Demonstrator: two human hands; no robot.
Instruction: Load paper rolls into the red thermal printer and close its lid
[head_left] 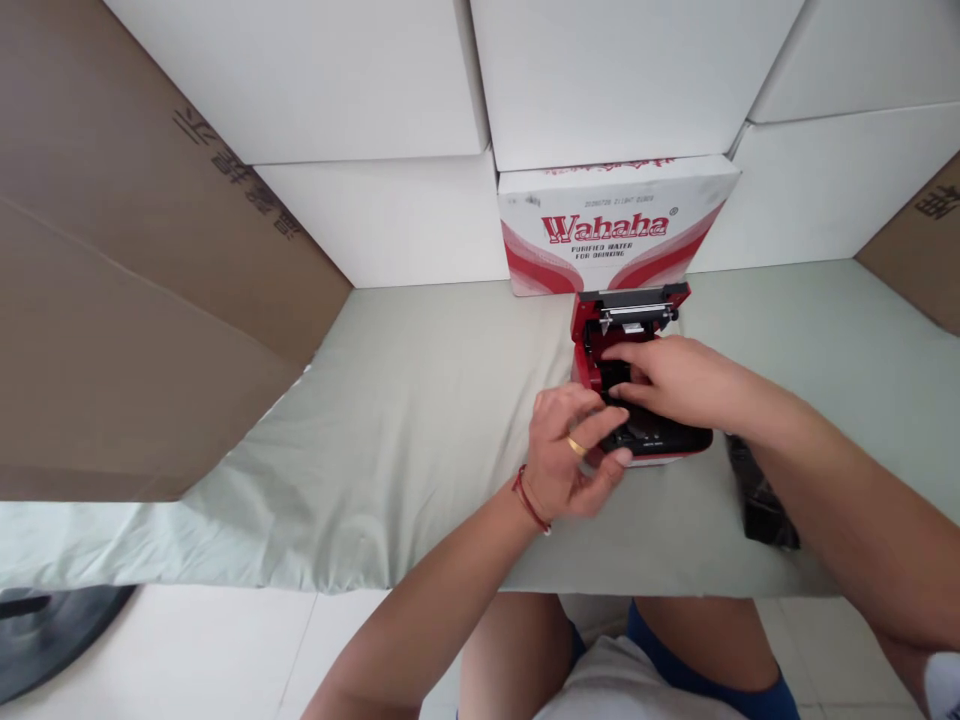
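A small red and black printer (667, 435) stands on the cloth-covered table with its lid (634, 298) raised, showing a roller and metal parts inside. My left hand (568, 445), with a gold ring and a red cord bracelet, is curled at the printer's left front corner, thumb and index finger on its edge. My right hand (664, 375) reaches into the open compartment from the right. Its index finger and thumb are apart; I see nothing between them, though the other fingertips are partly hidden. A shiny black item (761, 500) lies beside the printer, partly under my right forearm.
Behind the printer stands a white and red Wahaha water carton (615, 235) against stacked white boxes (375, 220). Brown cardboard (150, 300) rises at the left, and more cardboard (919, 235) at the right. A pale green cloth (420, 430) covers the table up to its front edge.
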